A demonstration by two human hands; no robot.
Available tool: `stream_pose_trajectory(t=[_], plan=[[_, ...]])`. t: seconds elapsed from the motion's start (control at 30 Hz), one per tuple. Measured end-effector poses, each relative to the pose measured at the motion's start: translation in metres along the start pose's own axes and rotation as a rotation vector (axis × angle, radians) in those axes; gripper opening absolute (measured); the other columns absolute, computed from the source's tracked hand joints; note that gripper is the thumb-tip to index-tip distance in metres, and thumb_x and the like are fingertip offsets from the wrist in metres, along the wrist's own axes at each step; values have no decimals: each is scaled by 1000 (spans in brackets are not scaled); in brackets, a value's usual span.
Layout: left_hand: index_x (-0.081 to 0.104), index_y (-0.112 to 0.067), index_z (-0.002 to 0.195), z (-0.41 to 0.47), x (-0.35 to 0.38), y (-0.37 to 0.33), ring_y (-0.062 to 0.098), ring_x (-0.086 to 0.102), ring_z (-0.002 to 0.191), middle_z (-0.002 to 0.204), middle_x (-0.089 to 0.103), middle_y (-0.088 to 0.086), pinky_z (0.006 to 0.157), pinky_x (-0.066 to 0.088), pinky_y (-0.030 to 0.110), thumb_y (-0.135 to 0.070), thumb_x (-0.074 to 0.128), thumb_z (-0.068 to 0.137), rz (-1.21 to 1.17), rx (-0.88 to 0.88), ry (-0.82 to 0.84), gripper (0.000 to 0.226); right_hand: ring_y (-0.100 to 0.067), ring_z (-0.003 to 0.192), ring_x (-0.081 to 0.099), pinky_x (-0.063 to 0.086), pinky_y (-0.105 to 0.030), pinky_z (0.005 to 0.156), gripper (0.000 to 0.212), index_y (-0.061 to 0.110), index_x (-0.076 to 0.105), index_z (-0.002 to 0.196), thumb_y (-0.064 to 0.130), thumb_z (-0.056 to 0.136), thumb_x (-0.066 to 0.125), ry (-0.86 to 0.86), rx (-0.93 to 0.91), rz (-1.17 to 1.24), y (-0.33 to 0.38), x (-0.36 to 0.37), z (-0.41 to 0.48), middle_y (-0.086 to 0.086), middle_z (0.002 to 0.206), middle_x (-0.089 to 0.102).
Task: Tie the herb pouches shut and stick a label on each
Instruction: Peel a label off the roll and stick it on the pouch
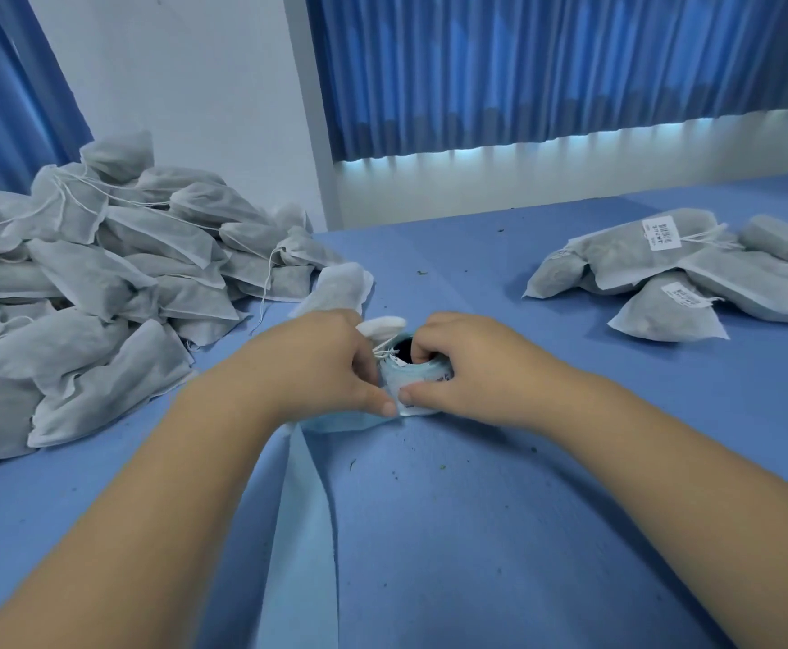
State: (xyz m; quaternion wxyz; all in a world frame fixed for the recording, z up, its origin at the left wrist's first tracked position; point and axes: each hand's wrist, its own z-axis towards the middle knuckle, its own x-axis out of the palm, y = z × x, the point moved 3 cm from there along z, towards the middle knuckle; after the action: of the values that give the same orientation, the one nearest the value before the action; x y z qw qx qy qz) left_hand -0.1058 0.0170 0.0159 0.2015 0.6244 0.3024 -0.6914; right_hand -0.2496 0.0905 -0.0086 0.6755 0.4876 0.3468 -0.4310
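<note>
A roll of labels [422,373] on pale blue backing, with a dark core, lies on the blue table between my hands. My right hand [469,367] grips the roll, fingers curled into its core and thumb on a white label [408,407] at its front. My left hand [321,363] holds a white herb pouch [338,285] that sticks out behind it. The pouch's tied neck and string [385,353] are by the roll. My left thumb touches the same label's edge. Most of the pouch's middle is hidden by my left hand.
A big heap of unlabelled pouches [83,283] fills the left side. Several labelled pouches [691,274] lie at the right. A strip of empty label backing [307,531] trails from the roll toward me. Herb crumbs dot the table [476,508]. Blue curtains hang behind.
</note>
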Motion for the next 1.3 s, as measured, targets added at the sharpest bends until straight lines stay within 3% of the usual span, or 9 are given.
stream_pose_trajectory(t=[0.13,0.23,0.33,0.47,0.57,0.67,0.83,1.17,1.3], plan=[[69,-40,62,-2,10,5,-5,52,68,80,53,-12,57,34,13,-38,80,77,-245,0,-53,18,-8,78,48,37,-26,67,25,34,47,73,39,78,72,-34,2,47,-5,-1,-1,12,84,48],[73,-33,61,-6,19,7,-2,53,69,84,57,-7,65,39,15,-30,81,78,-440,-32,-81,18,-7,81,49,40,-27,72,24,31,53,83,38,76,74,-54,12,59,-4,-2,-4,14,92,47],[74,-29,64,-11,22,9,-3,50,55,61,57,-15,56,40,12,-27,79,80,-549,-98,-47,17,-7,78,51,43,-30,71,37,30,50,96,41,73,77,-130,88,15,-2,-9,-10,13,105,40],[74,-28,66,-17,21,9,-5,47,51,57,54,-20,50,36,6,-29,79,79,-560,-117,-18,14,-11,72,50,40,-29,62,26,29,47,74,35,75,72,-226,154,-28,10,-22,-20,13,83,48],[74,-31,62,-21,20,5,-5,46,47,52,52,-21,48,34,5,-29,80,77,-565,-108,-32,15,-7,71,51,40,-26,59,25,28,50,62,35,78,68,-52,213,-58,19,-12,-22,12,70,54],[76,-31,67,-23,19,0,-6,47,46,49,51,-23,47,33,4,-25,80,78,-576,-88,-56,13,-11,80,57,49,-28,69,18,30,55,67,34,80,66,-4,234,-24,24,-1,-23,11,78,58],[78,-28,77,-25,17,-2,-10,49,50,55,57,-25,52,33,3,-21,79,79,-634,-55,-70,8,-9,77,61,53,-32,73,10,25,67,73,33,79,68,-68,254,61,25,0,-23,10,76,65],[76,-41,72,-27,16,-3,-5,54,62,71,64,-13,58,40,7,-26,76,80,-544,-54,-102,17,-9,67,62,51,-26,64,12,24,65,66,20,77,64,-54,311,150,26,-7,-24,11,62,62],[75,-36,71,-27,16,3,-8,54,59,63,60,-23,53,40,4,-27,74,81,-544,-103,-72,13,-16,59,66,55,-28,59,14,15,62,62,12,75,60,47,415,347,19,-12,-26,2,59,68]])
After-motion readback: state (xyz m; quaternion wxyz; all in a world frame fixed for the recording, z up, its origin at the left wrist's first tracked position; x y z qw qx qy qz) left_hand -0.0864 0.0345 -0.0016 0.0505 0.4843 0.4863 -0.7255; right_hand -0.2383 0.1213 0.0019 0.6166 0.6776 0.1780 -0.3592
